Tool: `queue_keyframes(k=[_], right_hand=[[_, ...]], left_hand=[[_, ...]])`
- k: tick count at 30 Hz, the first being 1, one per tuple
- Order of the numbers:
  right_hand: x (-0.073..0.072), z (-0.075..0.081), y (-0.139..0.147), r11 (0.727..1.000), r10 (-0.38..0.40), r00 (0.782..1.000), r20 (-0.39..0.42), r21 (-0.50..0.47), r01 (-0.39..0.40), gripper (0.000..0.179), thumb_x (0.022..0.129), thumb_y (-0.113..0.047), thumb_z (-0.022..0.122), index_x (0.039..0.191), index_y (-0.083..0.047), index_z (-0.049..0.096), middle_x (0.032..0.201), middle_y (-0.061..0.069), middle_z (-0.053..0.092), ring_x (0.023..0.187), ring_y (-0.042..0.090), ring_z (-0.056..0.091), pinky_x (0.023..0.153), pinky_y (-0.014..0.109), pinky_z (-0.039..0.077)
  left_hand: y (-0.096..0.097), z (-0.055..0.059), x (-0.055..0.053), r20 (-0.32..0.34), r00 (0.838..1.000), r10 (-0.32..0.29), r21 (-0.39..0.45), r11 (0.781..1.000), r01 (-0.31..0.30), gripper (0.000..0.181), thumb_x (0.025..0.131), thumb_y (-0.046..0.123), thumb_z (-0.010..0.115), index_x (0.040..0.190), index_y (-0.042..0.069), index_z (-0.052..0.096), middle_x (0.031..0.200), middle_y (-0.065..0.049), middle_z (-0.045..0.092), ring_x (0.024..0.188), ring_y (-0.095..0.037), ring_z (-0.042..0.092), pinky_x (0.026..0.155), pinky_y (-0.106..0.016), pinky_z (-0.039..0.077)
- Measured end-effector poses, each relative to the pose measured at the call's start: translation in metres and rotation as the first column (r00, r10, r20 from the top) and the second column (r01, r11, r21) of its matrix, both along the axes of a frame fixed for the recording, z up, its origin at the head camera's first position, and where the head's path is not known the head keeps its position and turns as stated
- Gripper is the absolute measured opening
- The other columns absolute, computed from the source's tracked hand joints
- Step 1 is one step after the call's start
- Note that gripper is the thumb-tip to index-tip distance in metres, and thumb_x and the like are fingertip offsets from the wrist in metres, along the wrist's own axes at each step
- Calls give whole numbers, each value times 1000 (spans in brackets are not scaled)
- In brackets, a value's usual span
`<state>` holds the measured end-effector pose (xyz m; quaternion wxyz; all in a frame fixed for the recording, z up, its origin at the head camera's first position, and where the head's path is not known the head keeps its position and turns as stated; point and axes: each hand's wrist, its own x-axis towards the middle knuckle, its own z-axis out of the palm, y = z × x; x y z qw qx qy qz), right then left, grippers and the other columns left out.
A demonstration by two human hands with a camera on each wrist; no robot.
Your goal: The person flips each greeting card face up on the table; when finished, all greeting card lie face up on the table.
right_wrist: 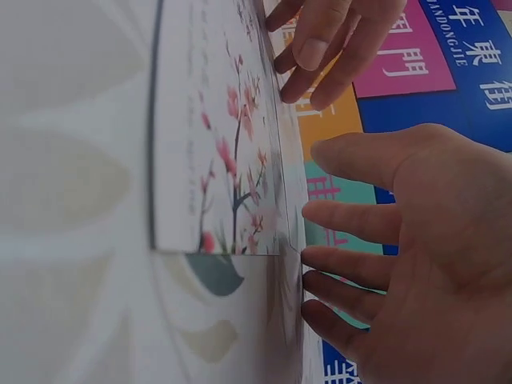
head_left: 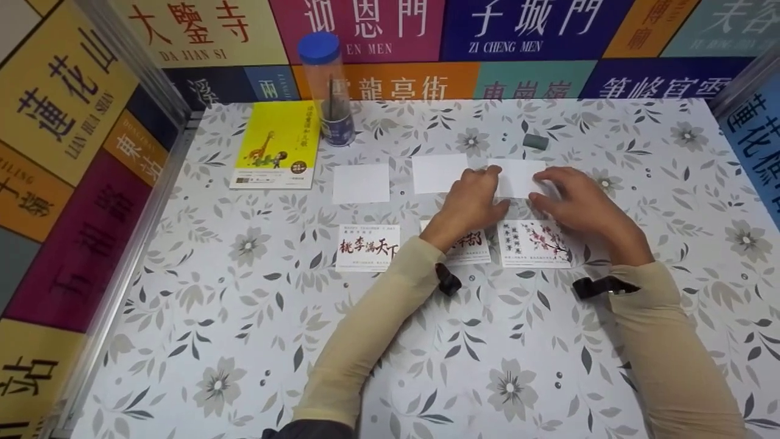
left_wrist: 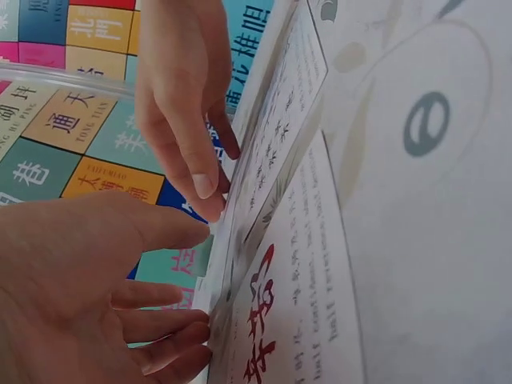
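A blank white card (head_left: 518,178) lies on the table between my two hands. My left hand (head_left: 472,198) has its fingertips at the card's left edge, and my right hand (head_left: 573,194) touches near its right edge. In the right wrist view, the fingers of the right hand (right_wrist: 448,240) are fairly straight, tips on the surface. The left wrist view shows the left hand (left_wrist: 96,280) relaxed in the same way. Nearer me lies a card with pink blossoms (head_left: 535,244). Under the left wrist, a card with red writing (head_left: 475,245) is partly covered.
Two more blank cards (head_left: 361,183) lie left of the hands, the nearer one (head_left: 436,174) beside the left hand. Another printed card (head_left: 365,247) is at left. Behind are a yellow book (head_left: 277,143), a blue-capped clear tube (head_left: 329,91) and a small grey-green cylinder (head_left: 535,142).
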<state>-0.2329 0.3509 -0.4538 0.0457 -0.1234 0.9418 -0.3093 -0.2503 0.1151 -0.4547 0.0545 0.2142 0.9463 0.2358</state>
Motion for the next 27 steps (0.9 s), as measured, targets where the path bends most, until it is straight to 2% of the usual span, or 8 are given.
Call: queue_keyframes(k=[3, 6, 8, 10, 15, 19, 23, 27], right_hand=[[-1, -1, -1, 1000, 19, 1000, -17, -4, -19, 48, 103, -22, 73, 142, 4, 64, 152, 32, 58, 145, 55, 48, 124, 70, 34], [-1, -2, -2, 1000, 21, 1000, -22, -8, -21, 47, 103, -21, 74, 141, 5, 64, 151, 33, 58, 144, 56, 49, 123, 70, 34], [-1, -1, -2, 1000, 19, 1000, -10, -9, -19, 48, 103, -22, 73, 142, 4, 64, 152, 33, 57, 146, 55, 47, 124, 70, 33], [-1, 0, -3, 1000, 12, 1000, 10, -11, -12, 49, 104, -24, 73, 144, 3, 63, 154, 32, 56, 148, 54, 45, 126, 69, 31], [0, 2, -3, 1000, 1, 999, 48, -14, 0, 52, 106, -29, 72, 147, 2, 61, 158, 31, 53, 151, 53, 43, 127, 69, 29], [-1, 2, -2, 1000, 2, 999, 43, -25, -1, 53, 105, -28, 72, 147, 3, 61, 157, 31, 53, 149, 53, 44, 127, 69, 30], [-1, 2, -2, 1000, 1, 999, 39, -24, 0, 55, 105, -27, 73, 149, 4, 59, 157, 31, 53, 149, 53, 45, 126, 68, 31], [-1, 2, -2, 1000, -10, 998, 64, -23, 12, 65, 103, -33, 75, 154, 2, 54, 162, 30, 49, 152, 54, 41, 127, 68, 30]], left_hand=[[-1, -3, -2, 29, 1000, 7, 66, 998, -9, 68, 101, 37, 73, 160, 10, 50, 147, -10, 69, 133, -28, 65, 112, -36, 54], [-2, -4, -4, 107, 994, 12, 174, 984, -30, 68, 102, 35, 73, 161, 12, 49, 148, -9, 68, 138, -25, 61, 116, -32, 51], [-3, -5, -5, 177, 984, 16, 259, 964, -62, 66, 103, 35, 72, 160, 13, 49, 151, -10, 66, 140, -24, 60, 117, -31, 50], [-3, -3, -5, 255, 967, 25, 342, 933, -114, 65, 103, 35, 72, 160, 14, 49, 154, -10, 63, 140, -22, 60, 115, -30, 51], [-3, -2, -6, 374, 927, 32, 509, 828, -234, 62, 104, 32, 71, 159, 14, 50, 154, -12, 61, 131, -20, 65, 105, -29, 55], [-3, -4, -6, 420, 907, 38, 596, 742, -307, 58, 104, 27, 72, 157, 13, 53, 151, -12, 62, 134, -22, 65, 106, -28, 55], [-3, -5, -7, 421, 906, 32, 681, 649, -339, 52, 103, 22, 72, 152, 11, 56, 147, -11, 66, 132, -21, 68, 104, -25, 56], [-1, -6, -8, 398, 917, -9, 762, 560, -325, 51, 102, 19, 72, 151, 13, 57, 150, -9, 63, 126, -17, 71, 97, -22, 58]])
